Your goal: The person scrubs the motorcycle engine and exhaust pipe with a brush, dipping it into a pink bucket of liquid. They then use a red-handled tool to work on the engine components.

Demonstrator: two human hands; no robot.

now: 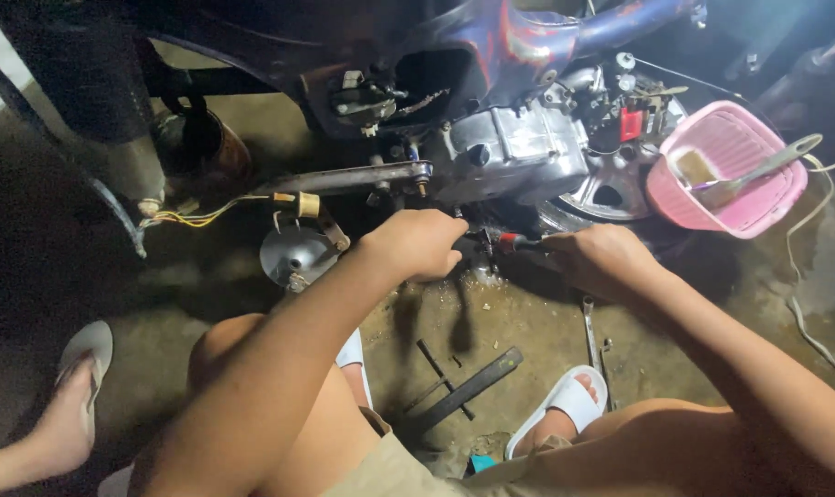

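I squat in front of a motorbike engine, silver under a blue and red frame. My left hand is curled into a fist low under the engine case, gripping something small that I cannot make out. My right hand is closed on a tool with a red and black handle, whose tip points left toward my left hand. Both hands work close together just above the concrete floor.
A pink plastic basket holding a brush stands at the right. Wrenches and a dark flat bar lie on the floor between my white sandals. Yellow wires and a round metal cover sit at left. Another person's foot is at far left.
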